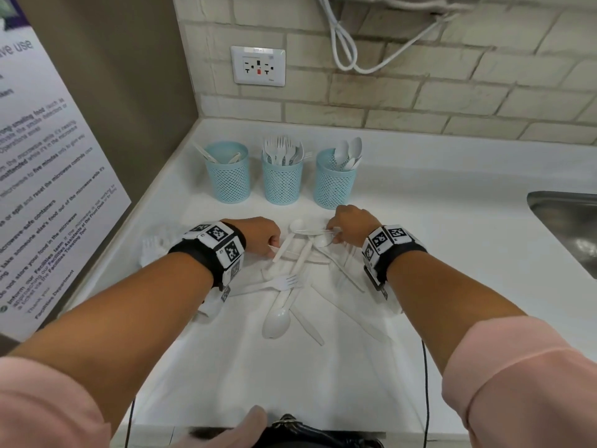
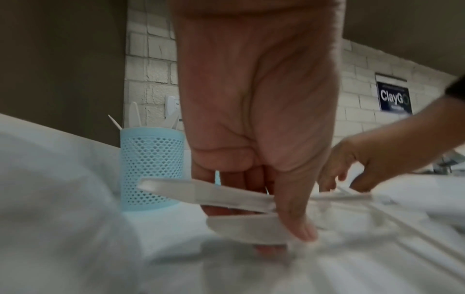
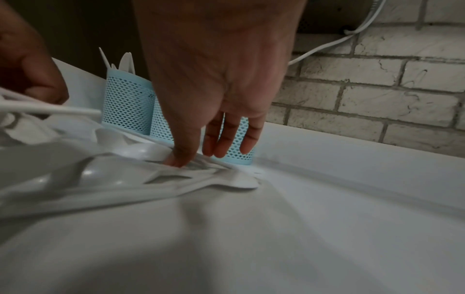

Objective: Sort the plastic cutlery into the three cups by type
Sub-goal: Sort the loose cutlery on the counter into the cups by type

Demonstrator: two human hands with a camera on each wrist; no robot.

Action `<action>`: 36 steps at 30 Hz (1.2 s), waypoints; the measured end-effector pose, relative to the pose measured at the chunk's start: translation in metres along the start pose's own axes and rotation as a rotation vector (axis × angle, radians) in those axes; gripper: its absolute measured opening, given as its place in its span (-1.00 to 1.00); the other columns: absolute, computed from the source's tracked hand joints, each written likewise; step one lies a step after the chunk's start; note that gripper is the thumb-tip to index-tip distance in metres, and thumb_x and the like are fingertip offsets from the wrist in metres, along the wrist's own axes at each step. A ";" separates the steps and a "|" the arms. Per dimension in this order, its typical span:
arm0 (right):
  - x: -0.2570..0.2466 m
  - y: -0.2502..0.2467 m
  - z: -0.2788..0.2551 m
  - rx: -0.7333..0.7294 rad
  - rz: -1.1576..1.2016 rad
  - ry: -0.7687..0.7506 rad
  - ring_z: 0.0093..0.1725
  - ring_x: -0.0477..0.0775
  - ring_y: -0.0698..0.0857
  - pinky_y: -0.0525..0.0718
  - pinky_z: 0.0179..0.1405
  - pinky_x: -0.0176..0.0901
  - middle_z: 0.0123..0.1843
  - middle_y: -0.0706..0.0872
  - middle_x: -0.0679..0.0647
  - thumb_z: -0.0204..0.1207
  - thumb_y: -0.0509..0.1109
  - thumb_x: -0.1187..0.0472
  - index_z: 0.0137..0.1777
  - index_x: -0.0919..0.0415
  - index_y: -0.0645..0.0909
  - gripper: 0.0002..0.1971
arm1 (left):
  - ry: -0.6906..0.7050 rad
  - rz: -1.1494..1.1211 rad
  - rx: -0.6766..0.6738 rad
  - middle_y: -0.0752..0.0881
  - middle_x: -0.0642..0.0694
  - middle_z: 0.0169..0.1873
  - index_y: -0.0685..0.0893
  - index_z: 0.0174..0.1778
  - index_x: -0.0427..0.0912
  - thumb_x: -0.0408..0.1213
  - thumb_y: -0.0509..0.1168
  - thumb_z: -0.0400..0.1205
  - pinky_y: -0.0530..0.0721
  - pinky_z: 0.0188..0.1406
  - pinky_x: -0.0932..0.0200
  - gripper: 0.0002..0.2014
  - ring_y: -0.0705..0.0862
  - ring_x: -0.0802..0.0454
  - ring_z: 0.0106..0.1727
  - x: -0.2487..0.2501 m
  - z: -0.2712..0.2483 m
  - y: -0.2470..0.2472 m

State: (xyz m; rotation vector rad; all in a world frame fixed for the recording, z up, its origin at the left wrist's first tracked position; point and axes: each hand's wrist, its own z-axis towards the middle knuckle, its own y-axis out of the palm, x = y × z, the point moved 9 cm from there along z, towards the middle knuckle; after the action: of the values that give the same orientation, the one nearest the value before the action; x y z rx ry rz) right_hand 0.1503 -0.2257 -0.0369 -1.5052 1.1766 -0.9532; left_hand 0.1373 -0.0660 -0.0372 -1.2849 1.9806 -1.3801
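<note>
Head view is showing three cups (image 1: 281, 176) part-filled, loose cutlery (image 1: 284, 286) remaining mid-frame on the bench (image 1: 420, 253), left hand (image 1: 258, 236) pinching a knife (image 2: 201, 194), right hand (image 1: 350, 226) pinching a spoon (image 1: 318, 239).

Three cups stand in a row at the back of the counter (image 1: 436, 221): left cup (image 1: 228, 176), middle cup (image 1: 281, 179) holding forks, right cup (image 1: 332, 185) holding spoons. The left cup apparently holds knives. Loose cutlery (image 1: 290, 286) lies before the row. A sink (image 1: 568, 221) sits right.
</note>
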 end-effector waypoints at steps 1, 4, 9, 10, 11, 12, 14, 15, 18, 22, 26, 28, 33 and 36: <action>0.000 0.000 0.001 0.009 0.006 0.005 0.23 0.18 0.53 0.44 0.00 -0.07 0.08 0.52 0.13 0.51 0.37 0.21 0.19 0.10 0.64 -0.74 | -0.001 -0.001 -0.001 0.58 -0.01 -0.04 0.64 0.09 -0.18 -0.24 0.37 0.56 0.47 -0.04 0.21 -0.78 0.52 0.04 -0.02 0.001 -0.002 -0.004; -0.001 -0.001 0.004 0.044 0.018 -0.019 0.19 0.20 0.57 0.46 -0.05 -0.09 0.05 0.59 0.15 0.52 0.37 0.25 0.12 0.20 0.64 -0.80 | 0.001 0.006 0.009 0.58 0.03 -0.04 0.64 0.14 -0.16 -0.20 0.39 0.54 0.52 0.02 0.21 -0.73 0.54 0.05 -0.02 0.004 -0.010 -0.021; 0.008 -0.019 0.001 0.179 0.278 0.006 0.08 0.23 0.63 0.49 -0.05 -0.12 -0.02 0.73 0.16 0.49 0.39 0.31 -0.03 0.24 0.68 -0.91 | -0.042 -0.216 -0.090 0.72 0.11 -0.33 0.75 -0.01 -0.11 -0.27 0.44 0.52 0.74 0.01 0.11 -0.85 0.70 0.06 -0.26 -0.006 -0.032 -0.043; 0.008 -0.028 -0.001 0.226 0.348 -0.004 0.01 0.21 0.63 0.47 -0.12 -0.13 -0.13 0.72 0.12 0.49 0.41 0.28 -0.17 0.21 0.65 -0.97 | -0.056 -0.335 -0.131 0.74 0.04 -0.32 0.76 -0.02 -0.16 -0.33 0.43 0.54 0.76 -0.04 0.12 -0.87 0.71 0.06 -0.26 -0.008 -0.036 -0.043; 0.009 -0.038 -0.001 0.270 0.414 0.011 -0.11 0.18 0.59 0.42 -0.25 -0.19 -0.28 0.65 0.06 0.49 0.43 0.26 -0.33 0.15 0.55 -0.81 | -0.068 -0.460 -0.157 0.75 -0.03 -0.31 0.75 -0.01 -0.22 -0.39 0.40 0.55 0.76 -0.09 0.15 -0.88 0.71 0.07 -0.26 -0.009 -0.040 -0.044; 0.009 -0.048 -0.001 0.313 0.461 0.013 -0.21 0.13 0.52 0.34 -0.35 -0.25 -0.40 0.54 0.03 0.48 0.45 0.25 -0.45 0.10 0.42 -0.68 | -0.073 -0.575 -0.156 0.74 -0.07 -0.30 0.73 0.00 -0.27 -0.44 0.38 0.56 0.76 -0.13 0.17 -0.88 0.71 0.08 -0.26 -0.010 -0.042 -0.047; 0.008 -0.065 0.004 0.351 0.624 0.024 -0.29 0.07 0.42 0.26 -0.39 -0.31 -0.46 0.43 0.16 0.44 0.48 0.27 -0.48 0.18 0.41 -0.65 | -0.081 -0.775 -0.084 0.74 -0.12 -0.28 0.70 -0.01 -0.33 -0.49 0.35 0.57 0.76 -0.20 0.21 -0.89 0.73 0.10 -0.28 -0.014 -0.042 -0.053; 0.006 -0.069 0.008 0.321 0.748 0.024 -0.31 0.04 0.41 0.30 -0.35 -0.30 -0.44 0.44 0.21 0.42 0.50 0.29 -0.42 0.25 0.50 -0.73 | -0.096 -0.860 -0.040 0.73 -0.13 -0.28 0.69 -0.04 -0.32 -0.50 0.34 0.58 0.77 -0.23 0.21 -0.91 0.75 0.12 -0.31 -0.018 -0.041 -0.054; -0.005 -0.074 0.013 0.199 1.103 0.031 -0.27 0.02 0.52 0.56 -0.16 -0.14 -0.30 0.60 0.18 0.44 0.51 0.27 -0.15 0.33 0.68 -0.88 | -0.159 -1.077 0.051 0.72 -0.17 -0.24 0.64 -0.15 -0.27 -0.50 0.32 0.59 0.78 -0.26 0.16 -0.93 0.77 0.14 -0.37 -0.027 -0.035 -0.046; -0.021 -0.065 0.018 0.039 1.312 0.062 -0.26 -0.04 0.54 0.64 -0.23 -0.32 -0.11 0.68 0.15 0.50 0.46 0.21 -0.10 0.28 0.67 -0.88 | -0.100 -1.353 0.034 0.75 -0.19 -0.10 0.57 -0.11 -0.27 -0.47 0.23 0.65 0.79 -0.17 0.10 -0.95 0.78 0.01 -0.17 -0.014 -0.029 -0.031; -0.033 -0.050 0.019 -0.056 1.453 0.144 -0.28 -0.14 0.63 0.69 -0.26 -0.39 -0.21 0.68 -0.03 0.49 0.47 0.19 -0.14 0.11 0.58 -0.90 | -0.023 -1.535 0.136 0.72 -0.24 0.00 0.51 0.05 -0.29 -0.42 0.20 0.68 0.78 -0.14 0.07 -0.94 0.74 -0.11 -0.03 -0.006 -0.024 -0.031; -0.041 -0.044 0.019 -0.093 1.502 0.146 -0.21 -0.11 0.71 0.74 -0.19 -0.39 -0.17 0.73 -0.01 0.50 0.46 0.22 -0.08 0.12 0.60 -0.92 | 0.002 -1.546 0.159 0.72 -0.27 0.02 0.51 0.12 -0.31 -0.41 0.20 0.69 0.79 -0.14 0.07 -0.88 0.74 -0.12 -0.04 -0.002 -0.020 -0.029; -0.047 -0.035 0.018 -0.069 1.441 0.189 -0.35 -0.16 0.62 0.63 -0.28 -0.39 -0.27 0.68 0.00 0.49 0.47 0.17 -0.14 0.09 0.62 -0.93 | -0.035 -1.571 0.253 0.75 -0.25 -0.02 0.48 0.26 -0.30 -0.45 0.24 0.66 0.78 -0.12 0.07 -0.74 0.81 -0.01 -0.24 -0.003 -0.014 -0.020; -0.046 -0.032 0.021 -0.032 1.365 0.224 -0.41 -0.11 0.44 0.43 -0.34 -0.30 -0.38 0.52 0.02 0.46 0.50 0.10 -0.19 0.13 0.61 -0.85 | -0.056 -1.592 0.293 0.75 -0.26 0.03 0.50 0.19 -0.25 -0.46 0.27 0.64 0.73 0.02 -0.03 -0.79 0.80 -0.03 -0.20 -0.007 -0.013 -0.015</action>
State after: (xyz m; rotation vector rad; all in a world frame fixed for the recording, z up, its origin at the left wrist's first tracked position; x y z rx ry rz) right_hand 0.1667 -0.1741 -0.0109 -0.3264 1.9247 -0.1286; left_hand 0.1382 -0.0550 -0.0197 -2.7822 0.3156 -1.9483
